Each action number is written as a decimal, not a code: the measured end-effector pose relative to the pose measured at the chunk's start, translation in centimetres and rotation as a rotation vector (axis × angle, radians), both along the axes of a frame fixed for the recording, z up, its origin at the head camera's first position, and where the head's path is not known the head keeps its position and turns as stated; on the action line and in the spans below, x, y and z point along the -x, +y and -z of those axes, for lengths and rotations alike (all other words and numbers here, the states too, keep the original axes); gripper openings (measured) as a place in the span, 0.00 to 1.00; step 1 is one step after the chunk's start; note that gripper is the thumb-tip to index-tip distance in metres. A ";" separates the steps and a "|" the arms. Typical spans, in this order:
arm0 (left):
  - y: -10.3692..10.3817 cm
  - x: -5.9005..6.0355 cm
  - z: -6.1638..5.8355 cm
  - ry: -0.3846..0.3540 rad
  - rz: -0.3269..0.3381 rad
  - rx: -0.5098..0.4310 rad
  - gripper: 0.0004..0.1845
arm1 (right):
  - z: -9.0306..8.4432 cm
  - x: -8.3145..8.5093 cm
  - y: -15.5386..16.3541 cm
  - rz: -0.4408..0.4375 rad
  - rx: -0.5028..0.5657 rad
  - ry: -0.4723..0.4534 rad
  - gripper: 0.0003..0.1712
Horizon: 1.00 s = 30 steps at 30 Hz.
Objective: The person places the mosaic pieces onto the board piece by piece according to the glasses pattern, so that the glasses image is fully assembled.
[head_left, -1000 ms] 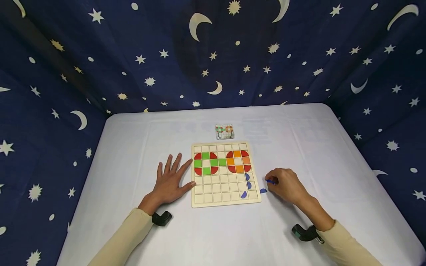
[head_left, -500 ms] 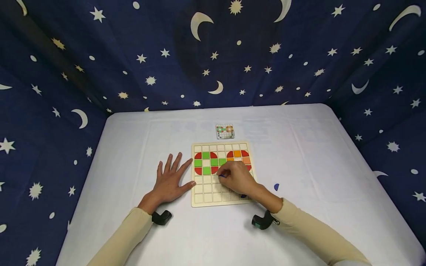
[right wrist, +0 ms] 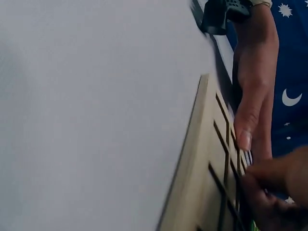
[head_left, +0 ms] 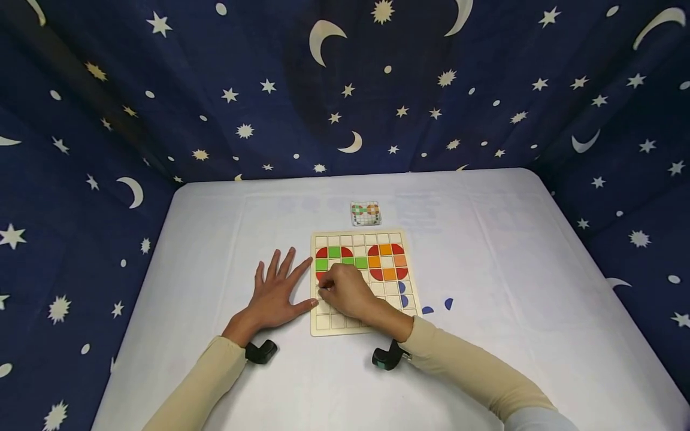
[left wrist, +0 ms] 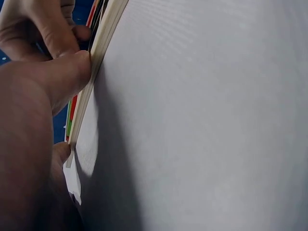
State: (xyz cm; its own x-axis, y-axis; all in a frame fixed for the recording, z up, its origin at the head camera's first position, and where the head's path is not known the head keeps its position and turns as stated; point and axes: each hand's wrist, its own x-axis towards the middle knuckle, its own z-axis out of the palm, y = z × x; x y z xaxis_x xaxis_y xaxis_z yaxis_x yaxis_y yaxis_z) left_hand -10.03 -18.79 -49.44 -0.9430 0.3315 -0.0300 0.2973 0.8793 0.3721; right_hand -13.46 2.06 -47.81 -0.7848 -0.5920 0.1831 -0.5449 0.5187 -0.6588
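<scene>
A square wooden grid board [head_left: 366, 332] lies on the table, with red, green and orange tiles in its upper rows. My left hand [head_left: 276, 298] lies spread at the board's left edge, the thumb and index fingertip touching it. Over the board's left column, my right hand [head_left: 350, 290] is bent down with thumb and fingers pinched together; the blue half-circle tile between them is hidden by the fingers. Two blue half-circles, an upper one [head_left: 401, 287] and a lower one [head_left: 404, 301], sit near the board's right side. My right hand covers some green and red tiles.
Two loose blue half-circles, a nearer one [head_left: 427, 310] and a farther one [head_left: 448, 304], lie on the white tablecloth right of the board. Behind the board rests a small pattern card [head_left: 366, 214]. A dark blue star-and-moon curtain [head_left: 280, 120] surrounds the table.
My right hand has moved left from the loose tiles, across the board to its left column, carrying a blue half-circle. My left hand has stayed in place.
</scene>
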 end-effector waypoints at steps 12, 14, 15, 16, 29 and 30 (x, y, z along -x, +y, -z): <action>-0.2 -0.1 0.5 -0.008 -0.005 -0.003 0.48 | -0.2 0.6 0.7 -0.266 -0.166 0.123 0.09; -0.2 -0.1 0.4 -0.010 -0.002 -0.003 0.48 | -0.2 0.6 0.6 -0.283 -0.213 0.157 0.10; -0.2 -0.1 0.4 -0.011 -0.001 -0.002 0.48 | -0.3 0.7 0.5 -0.292 -0.240 0.175 0.10; -0.2 -0.1 0.4 -0.011 -0.001 -0.002 0.48 | -0.4 0.7 0.5 -0.302 -0.265 0.191 0.09; -0.1 0.0 0.3 0.007 0.002 -0.005 0.47 | -2.2 2.0 0.2 -0.329 -0.359 0.082 0.03; -0.1 0.0 0.3 0.007 0.001 -0.004 0.47 | -2.2 2.1 0.2 -0.322 -0.359 0.084 0.05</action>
State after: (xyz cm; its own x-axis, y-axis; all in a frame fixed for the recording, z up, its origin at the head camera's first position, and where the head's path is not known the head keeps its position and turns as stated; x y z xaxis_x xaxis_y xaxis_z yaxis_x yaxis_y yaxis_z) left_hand -10.05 -18.90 -49.78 -0.9428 0.3327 -0.0216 0.3010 0.8773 0.3737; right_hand -15.54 2.30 -45.63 -0.5423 -0.8399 -0.0220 -0.7590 0.5010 -0.4158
